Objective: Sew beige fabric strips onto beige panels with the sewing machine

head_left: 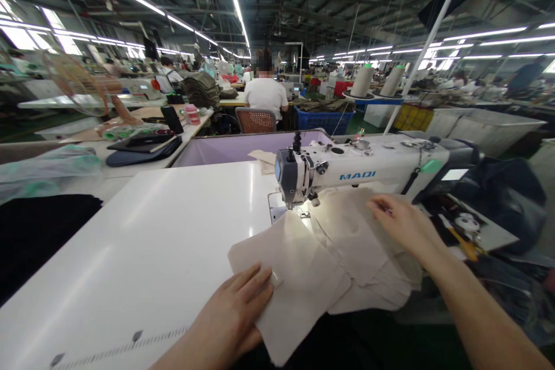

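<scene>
A beige fabric piece (299, 266) lies at the front of a white sewing machine (347, 167), its upper corner beside the presser foot (304, 214). My left hand (243, 306) rests on its left edge, fingers stretched out flat next to a small pale tag (276, 277). More beige fabric pieces (359, 243) are layered to the right, under the machine arm and over the table's front edge. Above these layers, my right hand (396, 217) is closed with curled fingers; a small dark bit shows between them, too small to name. The needle tip is hard to make out.
The white tabletop (182, 231) extends left, with dark cloth (43, 231) at its far side. Behind is a lilac bin (217, 150). Thread cones (362, 81) stand beyond the machine; yellow-handled scissors (466, 245) lie right. A person in white (265, 98) sits ahead.
</scene>
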The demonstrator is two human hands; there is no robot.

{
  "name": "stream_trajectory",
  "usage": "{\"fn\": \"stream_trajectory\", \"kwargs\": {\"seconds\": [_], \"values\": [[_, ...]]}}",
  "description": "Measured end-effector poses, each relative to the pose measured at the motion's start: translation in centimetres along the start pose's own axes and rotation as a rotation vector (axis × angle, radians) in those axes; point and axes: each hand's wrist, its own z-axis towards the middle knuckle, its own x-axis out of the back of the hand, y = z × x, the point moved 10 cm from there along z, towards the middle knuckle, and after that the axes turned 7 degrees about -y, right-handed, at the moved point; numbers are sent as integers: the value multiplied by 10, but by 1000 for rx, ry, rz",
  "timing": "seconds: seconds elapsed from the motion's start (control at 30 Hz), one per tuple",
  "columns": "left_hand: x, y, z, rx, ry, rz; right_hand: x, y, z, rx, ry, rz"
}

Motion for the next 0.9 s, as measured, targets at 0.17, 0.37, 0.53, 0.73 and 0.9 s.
{"fn": "stream_trajectory", "kwargs": {"seconds": [0.17, 0.37, 0.53, 0.73, 0.9], "values": [[9, 10, -4, 39, 72, -270, -80, -44, -54, 139, -332, 186], [5, -29, 2, 457, 136, -743, -110, -68, -109, 149, -306, 326], [-10, -40, 2, 735, 146, -986, -150, -85, -142, 105, -488, 571], [-28, -11, 9, 706, 59, -1361, -144, -91, -136, 70, -274, 661], [-25, -8, 5, 693, 39, -1438, -151, -102, -142, 148, -336, 705]]}}
